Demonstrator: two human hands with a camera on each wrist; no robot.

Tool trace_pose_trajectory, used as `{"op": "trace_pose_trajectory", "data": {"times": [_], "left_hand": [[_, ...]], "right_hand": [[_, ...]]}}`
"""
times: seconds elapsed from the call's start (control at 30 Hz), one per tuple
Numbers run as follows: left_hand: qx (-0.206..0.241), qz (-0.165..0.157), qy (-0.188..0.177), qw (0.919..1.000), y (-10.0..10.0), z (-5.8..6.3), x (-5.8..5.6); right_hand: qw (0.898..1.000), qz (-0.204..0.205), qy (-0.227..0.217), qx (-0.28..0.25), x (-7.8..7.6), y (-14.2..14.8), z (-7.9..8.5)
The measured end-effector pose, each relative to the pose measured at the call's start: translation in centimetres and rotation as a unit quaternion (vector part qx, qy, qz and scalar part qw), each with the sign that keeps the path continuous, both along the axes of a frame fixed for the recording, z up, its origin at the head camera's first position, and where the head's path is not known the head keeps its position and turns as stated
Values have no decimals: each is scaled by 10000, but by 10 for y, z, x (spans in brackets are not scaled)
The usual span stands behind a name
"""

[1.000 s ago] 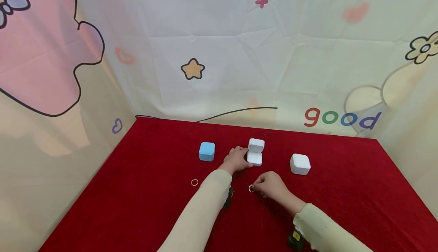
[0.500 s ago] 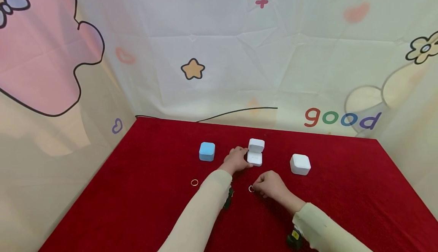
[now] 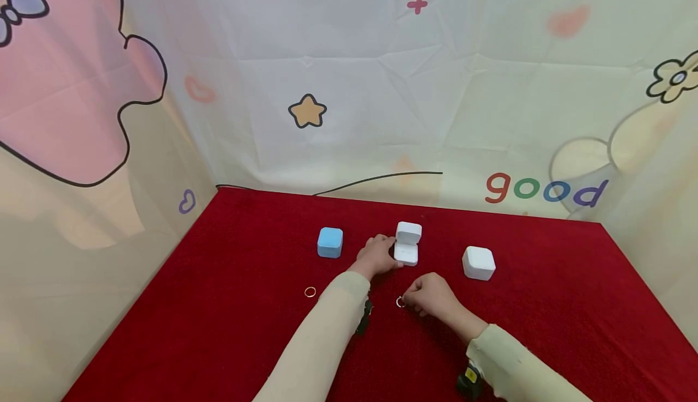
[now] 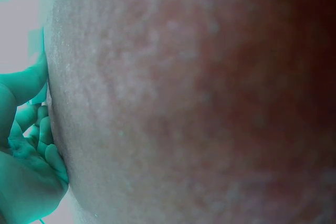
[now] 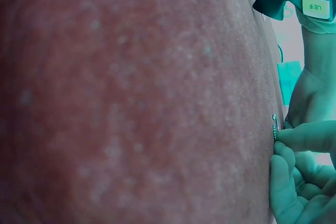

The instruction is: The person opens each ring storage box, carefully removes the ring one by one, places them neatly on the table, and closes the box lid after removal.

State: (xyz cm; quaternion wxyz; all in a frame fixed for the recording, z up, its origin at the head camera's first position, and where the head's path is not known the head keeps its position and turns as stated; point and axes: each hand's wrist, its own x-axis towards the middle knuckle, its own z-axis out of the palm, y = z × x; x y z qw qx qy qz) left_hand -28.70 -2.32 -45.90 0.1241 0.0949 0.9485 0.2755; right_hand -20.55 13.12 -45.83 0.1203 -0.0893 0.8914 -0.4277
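Observation:
My left hand (image 3: 376, 255) grips a white ring box (image 3: 406, 256) by its left side, the thumb at its front corner. The box stands with its lid raised, and its slot looks bare. Nearer to me, my right hand (image 3: 432, 294) pinches a silver-coloured ring (image 3: 397, 301) between thumb and forefinger, low over the red cloth. In the right wrist view the ring (image 5: 274, 128) appears edge-on with a row of small studs, at the fingertips. The left wrist view shows part of the left hand (image 4: 31, 156); the cloth fills most of it.
A blue ring box (image 3: 329, 242) with its lid down stands left of the left hand. Another lidded white box (image 3: 478, 262) is to the right. A gold-coloured ring (image 3: 310, 296) lies beside the left forearm. Red cloth (image 3: 229, 329) covers the table; a printed curtain (image 3: 354, 56) encloses it.

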Motion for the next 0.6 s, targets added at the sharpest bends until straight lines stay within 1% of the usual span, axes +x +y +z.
{"op": "trace_pose_trajectory", "data": {"times": [0.33,0.6], "left_hand": [[20,-3,54,10000,0,-3,-1],[93,0,9,10000,0,-3,-2]], "right_hand": [[9999,-23,-102,-107,0,0,0],[9994,-11,-223,-272,0,1,1]]}}
